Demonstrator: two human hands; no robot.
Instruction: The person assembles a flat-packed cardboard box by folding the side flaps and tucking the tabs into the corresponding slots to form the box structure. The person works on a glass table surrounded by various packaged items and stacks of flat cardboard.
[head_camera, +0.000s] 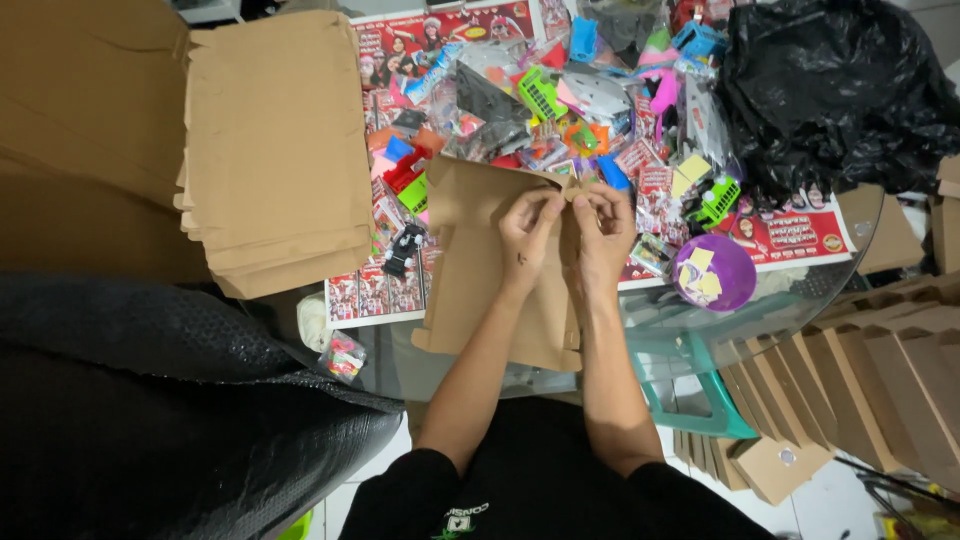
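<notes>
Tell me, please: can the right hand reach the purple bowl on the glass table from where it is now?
Probably yes. The right hand pinches the flat brown cardboard piece together with the left hand, so it must let go first. The purple bowl sits close on its right side, with nothing standing between them.

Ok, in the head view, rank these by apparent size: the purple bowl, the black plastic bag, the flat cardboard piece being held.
1. Flat cardboard piece and black plastic bag: look alike, not ranked.
2. Purple bowl, clearly smallest.
</notes>
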